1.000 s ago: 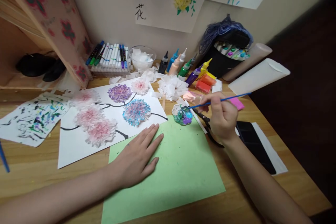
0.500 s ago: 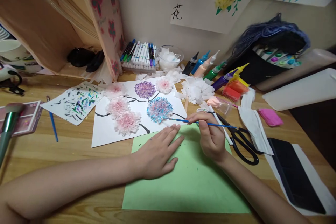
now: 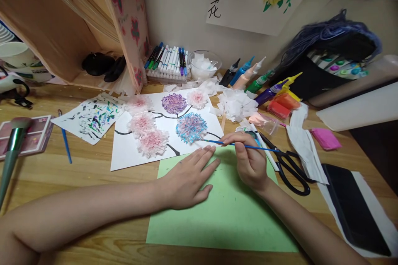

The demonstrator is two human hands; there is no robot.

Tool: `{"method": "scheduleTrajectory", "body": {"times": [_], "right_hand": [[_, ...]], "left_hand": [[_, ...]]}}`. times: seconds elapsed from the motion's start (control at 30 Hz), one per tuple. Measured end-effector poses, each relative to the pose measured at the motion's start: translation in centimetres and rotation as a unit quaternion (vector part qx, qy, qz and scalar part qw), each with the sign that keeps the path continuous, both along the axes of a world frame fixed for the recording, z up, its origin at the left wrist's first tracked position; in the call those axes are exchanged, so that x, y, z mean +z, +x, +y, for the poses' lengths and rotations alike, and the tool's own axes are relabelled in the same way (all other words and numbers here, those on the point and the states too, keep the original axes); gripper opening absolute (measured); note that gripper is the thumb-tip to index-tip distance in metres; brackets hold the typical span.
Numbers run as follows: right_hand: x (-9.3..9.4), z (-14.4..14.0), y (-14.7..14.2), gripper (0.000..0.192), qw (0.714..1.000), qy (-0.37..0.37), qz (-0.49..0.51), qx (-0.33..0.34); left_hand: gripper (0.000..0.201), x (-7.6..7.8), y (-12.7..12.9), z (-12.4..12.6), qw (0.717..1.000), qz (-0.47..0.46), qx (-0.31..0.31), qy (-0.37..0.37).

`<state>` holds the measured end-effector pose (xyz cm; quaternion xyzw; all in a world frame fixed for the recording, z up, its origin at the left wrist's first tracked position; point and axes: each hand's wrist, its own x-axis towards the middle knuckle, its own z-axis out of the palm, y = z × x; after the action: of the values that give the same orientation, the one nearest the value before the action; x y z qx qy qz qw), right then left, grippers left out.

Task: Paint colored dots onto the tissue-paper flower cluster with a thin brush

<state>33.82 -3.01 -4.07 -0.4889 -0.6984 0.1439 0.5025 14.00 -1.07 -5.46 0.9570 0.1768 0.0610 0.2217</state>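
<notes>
Matt green paper (image 3: 224,215) lies on smooth, seemingly varnished wooden table (image 3: 77,178).

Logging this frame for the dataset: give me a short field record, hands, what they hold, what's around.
left hand: left hand flat, palm down on the green paper
right hand: right hand pinches a thin blue paintbrush
brush tip: at the lower edge of the blue tissue flower
artwork: white sheet with pink, purple and blue tissue flowers on black stems
right of hand: black scissors lying on the desk
back row: marker set, paint bottles
surface: wooden desk
</notes>
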Motion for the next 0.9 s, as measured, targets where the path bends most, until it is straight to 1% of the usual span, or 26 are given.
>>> {"method": "scheduleTrajectory", "body": {"times": [0.13,0.2,0.3,0.37,0.47,0.6,0.67,0.8,0.9], "right_hand": [[-0.1,0.0,0.2,0.022,1.0,0.004,0.022,-0.021],[-0.1,0.0,0.2,0.023,1.0,0.004,0.025,-0.009],[0.0,0.1,0.2,0.021,1.0,0.002,-0.002,0.015],[0.0,0.1,0.2,0.021,1.0,0.001,-0.015,0.007],[0.0,0.0,0.2,0.022,1.0,0.008,-0.005,-0.006],[-0.1,0.0,0.2,0.021,0.999,0.022,-0.011,0.024],[-0.2,0.1,0.1,0.02,0.999,0.021,-0.023,0.027],[0.1,0.2,0.4,0.023,0.999,0.035,-0.006,-0.004],[1.1,0.2,1.6,0.027,0.994,0.092,0.019,-0.051]], "left_hand": [[0.058,-0.1,0.0,0.0,1.0,-0.006,0.003,-0.004],[0.058,-0.1,0.0,0.0,1.0,-0.006,0.001,-0.001],[0.058,0.0,0.0,0.0,1.0,-0.001,0.0,0.005],[0.058,-0.1,0.0,0.0,1.0,0.001,0.0,0.007],[0.057,-0.2,0.0,-0.1,1.0,-0.004,0.001,0.004],[0.057,-0.3,-0.1,-0.1,1.0,-0.012,0.006,-0.005],[0.059,-0.3,0.0,0.0,1.0,-0.013,0.005,-0.006],[0.061,-0.2,-0.1,0.0,1.0,-0.011,0.004,-0.009],[0.062,-0.1,-0.2,0.0,1.0,0.001,-0.002,-0.002]]}}
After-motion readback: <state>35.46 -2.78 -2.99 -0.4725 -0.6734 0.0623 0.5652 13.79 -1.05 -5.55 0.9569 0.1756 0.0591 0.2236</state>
